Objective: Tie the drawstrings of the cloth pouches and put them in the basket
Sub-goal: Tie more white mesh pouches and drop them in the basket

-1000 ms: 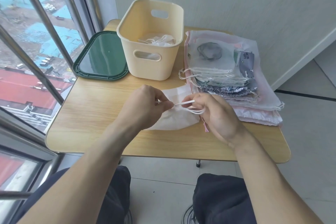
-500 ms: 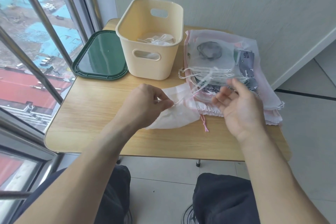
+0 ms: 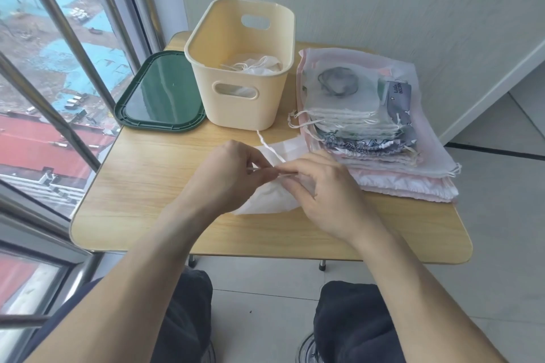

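Fingers pinching twisted white drawstring, soft pouch

right hand back at drawstring, fingers pinching it

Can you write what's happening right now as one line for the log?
step: tying drawstring | left hand: pinches string | right hand: pinches string | white pouch: on table, untied | basket: holds pouches
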Motion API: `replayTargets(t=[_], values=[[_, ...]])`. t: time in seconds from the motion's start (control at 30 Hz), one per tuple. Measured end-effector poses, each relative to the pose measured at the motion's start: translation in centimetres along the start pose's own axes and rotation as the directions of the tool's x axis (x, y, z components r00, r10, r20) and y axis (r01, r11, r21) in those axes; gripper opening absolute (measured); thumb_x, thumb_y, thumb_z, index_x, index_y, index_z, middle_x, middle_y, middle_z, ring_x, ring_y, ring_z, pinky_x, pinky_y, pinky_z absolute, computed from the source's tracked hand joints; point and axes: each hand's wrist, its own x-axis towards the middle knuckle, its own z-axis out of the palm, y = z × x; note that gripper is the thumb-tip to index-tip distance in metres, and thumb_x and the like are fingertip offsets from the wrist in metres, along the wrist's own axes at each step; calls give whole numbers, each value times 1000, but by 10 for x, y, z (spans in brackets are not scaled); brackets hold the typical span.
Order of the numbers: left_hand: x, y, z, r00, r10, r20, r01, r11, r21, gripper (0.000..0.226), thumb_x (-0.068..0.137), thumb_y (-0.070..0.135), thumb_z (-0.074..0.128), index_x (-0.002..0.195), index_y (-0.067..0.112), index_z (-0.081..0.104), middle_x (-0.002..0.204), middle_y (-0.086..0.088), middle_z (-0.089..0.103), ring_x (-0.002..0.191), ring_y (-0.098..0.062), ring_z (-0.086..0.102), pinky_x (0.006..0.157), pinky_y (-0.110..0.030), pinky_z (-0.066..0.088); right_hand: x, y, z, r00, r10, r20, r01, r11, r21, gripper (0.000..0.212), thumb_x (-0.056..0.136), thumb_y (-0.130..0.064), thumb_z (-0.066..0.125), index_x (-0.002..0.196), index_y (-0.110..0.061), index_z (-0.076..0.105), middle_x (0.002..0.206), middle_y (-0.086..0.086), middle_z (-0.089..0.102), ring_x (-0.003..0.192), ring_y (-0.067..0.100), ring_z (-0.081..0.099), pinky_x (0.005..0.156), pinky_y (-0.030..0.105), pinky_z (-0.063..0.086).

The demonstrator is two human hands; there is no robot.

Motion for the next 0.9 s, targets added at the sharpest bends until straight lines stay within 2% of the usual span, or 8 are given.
replayTargets(t=[0.17, 0.33, 0.4, 0.47, 0.63, 0.77, 0.83, 0.9], values=[[1, -2, -6, 999, -27, 35, 27, 1000, -9, 9, 88, 30, 74, 85, 25, 81, 34, 16, 42, 40, 0, 44, 37, -12, 28, 1, 6, -13, 996, 61, -70, -60, 998, 15, 4, 88, -25, 78, 89, -21, 78, 86, -10, 70, 91, 14, 61, 82, 28, 47], [1, -4, -8, 998, -62, 23, 63, 997, -40, 9, 87, 31, 74, 84, 26, 81, 35, 15, 42, 39, -6, 41, 37, -12, 27, 1, 7, -27, 984, 175, -31, -172, 981, 84, 7, 89, -19, 76, 82, -22, 75, 83, -16, 69, 83, 0, 60, 67, 7, 40], [2, -3, -7, 998, -61, 28, 62, 997, -43, 10, 88, 31, 74, 86, 24, 81, 34, 15, 41, 38, -4, 42, 36, -12, 26, 1, 4, -29, 972, 234, -4, -231, 962, 148, 9, 89, -19, 75, 80, -20, 75, 83, -13, 71, 72, 4, 63, 53, 9, 42], [2, -2, -7, 997, -61, 41, 63, 997, -38, 12, 88, 31, 73, 86, 22, 80, 33, 17, 41, 38, 1, 44, 36, -11, 27, 1, 2, -29, 962, 274, 12, -271, 944, 190, 11, 90, -17, 74, 79, -19, 73, 81, -9, 72, 59, 3, 62, 49, 10, 40], [1, -6, -8, 992, -24, 126, 30, 998, -49, 27, 91, 38, 68, 77, 16, 74, 46, 11, 32, 43, -9, 29, 44, -18, 25, 1, 5, -26, 934, 358, -10, -345, 906, 245, 12, 88, -15, 70, 77, -15, 69, 62, -13, 65, 46, 2, 58, 49, 11, 36], [-1, -6, -8, 973, -1, 232, 39, 986, -161, 43, 96, 39, 59, 80, 0, 63, 54, 7, 38, 52, -15, 34, 54, -28, 31, 0, 2, -23, 944, 331, 4, -326, 925, 194, 11, 87, -16, 68, 75, -17, 66, 69, -9, 66, 63, 7, 60, 57, 17, 44], [0, -5, -8, 985, -47, 166, 78, 980, -183, 40, 96, 40, 60, 73, 8, 65, 49, 11, 41, 49, -12, 36, 52, -25, 32, -2, 0, -22, 958, 279, 64, -286, 945, 158, 13, 88, -15, 66, 75, -18, 65, 74, -7, 67, 73, 8, 60, 67, 22, 48], [3, -6, -7, 986, -137, 92, 159, 937, -312, 38, 95, 40, 63, 68, 13, 65, 52, 8, 44, 54, -15, 37, 55, -27, 32, -3, 1, -23, 960, 263, 101, -276, 948, 157, 13, 89, -15, 66, 76, -17, 65, 76, -7, 67, 75, 9, 60, 71, 26, 50]])
